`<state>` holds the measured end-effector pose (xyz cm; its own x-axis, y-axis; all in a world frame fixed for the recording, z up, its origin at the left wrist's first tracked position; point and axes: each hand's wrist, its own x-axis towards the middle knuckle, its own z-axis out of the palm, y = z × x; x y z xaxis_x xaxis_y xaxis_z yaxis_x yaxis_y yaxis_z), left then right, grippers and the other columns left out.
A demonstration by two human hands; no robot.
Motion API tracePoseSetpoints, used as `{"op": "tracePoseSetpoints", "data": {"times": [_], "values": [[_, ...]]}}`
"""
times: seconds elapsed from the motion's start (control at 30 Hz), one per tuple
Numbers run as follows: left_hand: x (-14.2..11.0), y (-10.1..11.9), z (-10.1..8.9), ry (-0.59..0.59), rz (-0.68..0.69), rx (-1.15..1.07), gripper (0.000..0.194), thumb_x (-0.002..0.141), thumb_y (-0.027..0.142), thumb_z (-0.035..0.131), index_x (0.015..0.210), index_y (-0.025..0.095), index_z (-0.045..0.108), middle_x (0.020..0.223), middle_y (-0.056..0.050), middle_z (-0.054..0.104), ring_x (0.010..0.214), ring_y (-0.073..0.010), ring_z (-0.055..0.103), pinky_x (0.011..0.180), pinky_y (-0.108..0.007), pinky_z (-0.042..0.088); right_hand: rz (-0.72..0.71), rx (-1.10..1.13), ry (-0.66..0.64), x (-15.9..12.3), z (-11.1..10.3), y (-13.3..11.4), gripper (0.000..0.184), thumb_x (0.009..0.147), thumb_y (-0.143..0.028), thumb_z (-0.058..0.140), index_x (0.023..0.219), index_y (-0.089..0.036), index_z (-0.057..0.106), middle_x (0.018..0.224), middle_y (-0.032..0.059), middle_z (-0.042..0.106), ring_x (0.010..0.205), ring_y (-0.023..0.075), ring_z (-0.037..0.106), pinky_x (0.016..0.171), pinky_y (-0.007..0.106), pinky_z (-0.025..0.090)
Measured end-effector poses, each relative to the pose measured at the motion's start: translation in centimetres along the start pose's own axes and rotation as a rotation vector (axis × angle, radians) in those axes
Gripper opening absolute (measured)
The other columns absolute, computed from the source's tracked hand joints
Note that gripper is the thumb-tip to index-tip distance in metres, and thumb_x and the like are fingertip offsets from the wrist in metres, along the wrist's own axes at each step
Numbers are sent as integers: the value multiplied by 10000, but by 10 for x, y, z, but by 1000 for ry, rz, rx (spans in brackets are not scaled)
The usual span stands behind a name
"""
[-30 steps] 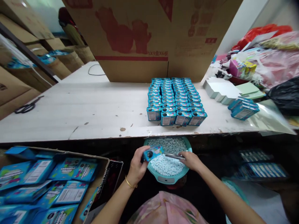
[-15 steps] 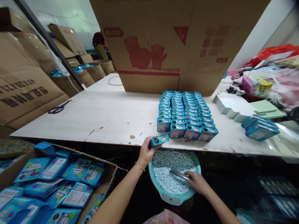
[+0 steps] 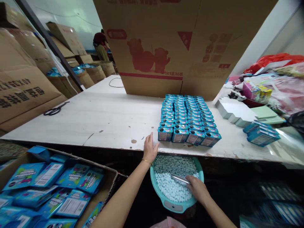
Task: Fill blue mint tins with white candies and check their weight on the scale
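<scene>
While our right hand (image 3: 198, 187) is gripping one tool (image 3: 180, 179), pellets (image 3: 169, 189) below, our left hand (image 3: 150, 150) is staying open, boxes (image 3: 180, 135) alongside.

The blue box (image 3: 165, 134) has moved from the left hand (image 3: 150, 149) to the leftmost row (image 3: 167, 117).

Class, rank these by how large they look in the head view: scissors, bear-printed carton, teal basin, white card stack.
1. Bear-printed carton
2. Teal basin
3. White card stack
4. Scissors
</scene>
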<state>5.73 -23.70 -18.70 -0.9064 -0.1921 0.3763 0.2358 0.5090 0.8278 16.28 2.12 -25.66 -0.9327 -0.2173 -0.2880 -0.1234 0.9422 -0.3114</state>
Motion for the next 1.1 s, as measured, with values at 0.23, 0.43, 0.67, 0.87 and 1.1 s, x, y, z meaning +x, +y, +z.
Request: {"op": "tracePoseSetpoints", "data": {"times": [0.23, 0.43, 0.67, 0.87, 1.1], "values": [[-102, -16, -62, 69, -190, -44, 399, 713, 271, 513, 1109, 242, 470, 1139, -77, 440, 1008, -207, 464, 851, -360, 386, -214, -144, -57, 3, 30, -44, 409, 751, -247, 419, 1160, -250, 440, 1156, 77, 479, 1022, 244, 442, 808, 353, 371], [-149, -27, -67, -90, -352, -89, 232, 685, 314, 541, 886, 224, 613, 1054, -84, 513, 879, -208, 544, 733, -339, 462, -223, 113, -115, 12, 39, -50, 331, 698, -129, 380, 993, -195, 516, 990, 64, 551, 878, 177, 511, 755, 275, 382], [-145, -15, -56, -177, -362, -163, 234, 709, 335, 505, 861, 202, 625, 1006, -80, 548, 786, -173, 573, 692, -305, 482, 323, 1328, -209, 19, 26, -28, 242, 664, -320, 435, 843, -178, 516, 605, -23, 500, 413, 59, 412, 343, 152, 218], [-152, -24, -51, -261, -371, -174, 249, 708, 358, 500, 854, 200, 625, 1005, -83, 551, 832, -185, 567, 719, -302, 476, 433, 1540, -127, 18, 12, -41, 275, 589, -407, 586, 678, -158, 509, 541, -35, 457, 371, 28, 348, 321, 143, 91], [-165, -41, -57, -225, -441, -138, 265, 664, 389, 541, 823, 202, 641, 971, -83, 583, 856, -211, 567, 731, -313, 478, -91, 1157, -144, 50, -113, -109, 180, 667, -300, 528, 797, -175, 514, 516, -58, 442, 448, 62, 397, 415, 170, 281]]}}
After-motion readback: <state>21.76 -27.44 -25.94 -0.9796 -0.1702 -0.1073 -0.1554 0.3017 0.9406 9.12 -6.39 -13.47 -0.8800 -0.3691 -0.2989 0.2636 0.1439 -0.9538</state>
